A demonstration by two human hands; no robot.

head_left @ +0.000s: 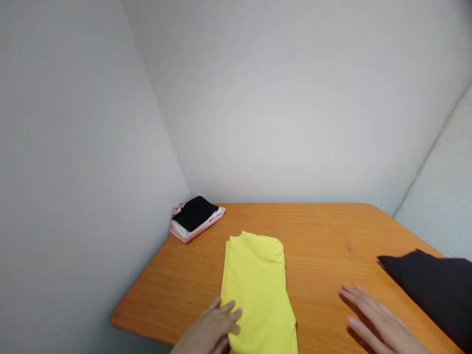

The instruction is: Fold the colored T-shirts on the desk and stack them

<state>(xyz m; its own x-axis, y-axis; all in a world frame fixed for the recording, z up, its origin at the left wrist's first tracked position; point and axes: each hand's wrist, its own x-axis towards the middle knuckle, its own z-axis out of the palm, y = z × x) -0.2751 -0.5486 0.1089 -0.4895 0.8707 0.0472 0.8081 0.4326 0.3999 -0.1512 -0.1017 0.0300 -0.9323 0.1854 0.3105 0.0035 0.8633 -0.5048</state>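
Note:
A yellow garment (258,290), folded into a long narrow shape, lies on the wooden table (317,231) in front of me. Its near end runs out of the bottom of the view. My left hand (216,324) rests at the garment's left edge, fingers apart and touching the cloth. To the right of the garment, my right hand (376,319) is over the bare wood with its fingers stretched out, holding nothing. The yellow cloth and my right hand are apart.
At the back left corner sits a small stack of folded clothes: a black piece (197,212) on top of white and pink ones (206,225). Dark cloth (435,285) lies along the right edge. Walls (280,98) stand behind and to the left.

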